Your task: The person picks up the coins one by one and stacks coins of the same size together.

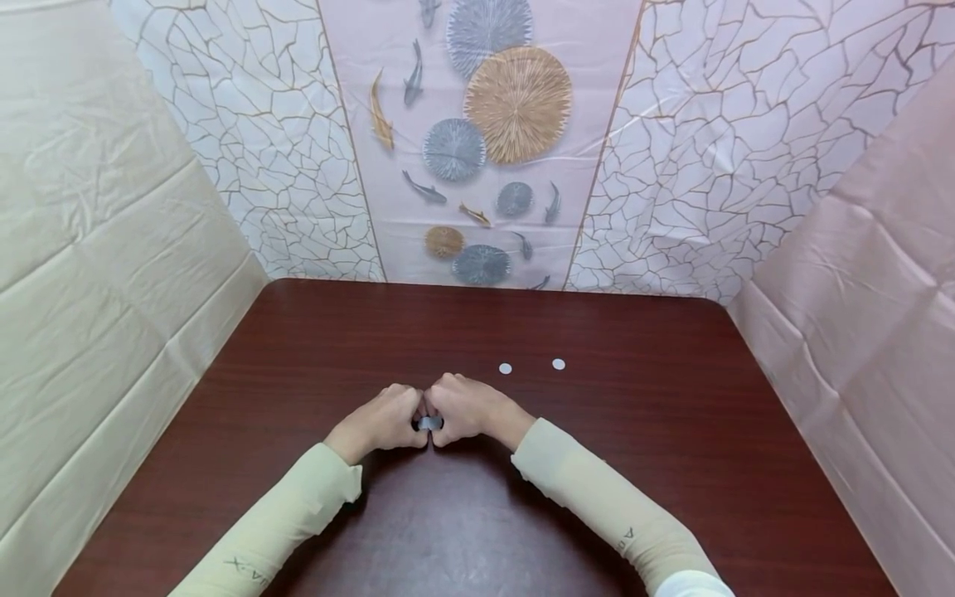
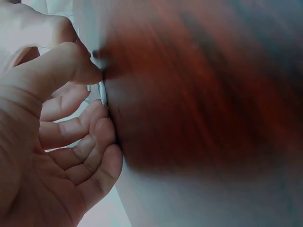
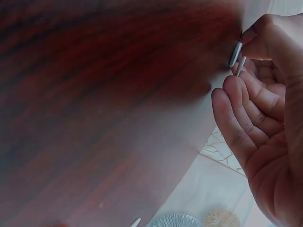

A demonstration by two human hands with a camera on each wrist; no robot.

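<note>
Both hands meet knuckle to knuckle low over the middle of the table. Between them, in the head view, a small silvery patch [image 1: 429,423] shows in the gap. My left hand [image 1: 384,419] has its thumb and index finger curled, pinching a thin round disc [image 2: 102,92] seen edge-on in the left wrist view. The right hand [image 1: 464,408] also curls its thumb and fingers, pinching at a grey disc [image 3: 235,54]. Close beside that one, a paler disc [image 3: 241,66] appears edge-on among the fingers. The fingers hide much of both discs.
Two white round discs lie flat on the dark red-brown table [image 1: 634,398], beyond the right hand: a nearer-left disc [image 1: 505,368] and a disc [image 1: 559,364] farther right. Pale cloth walls [image 1: 97,249] stand along the left, right and back edges.
</note>
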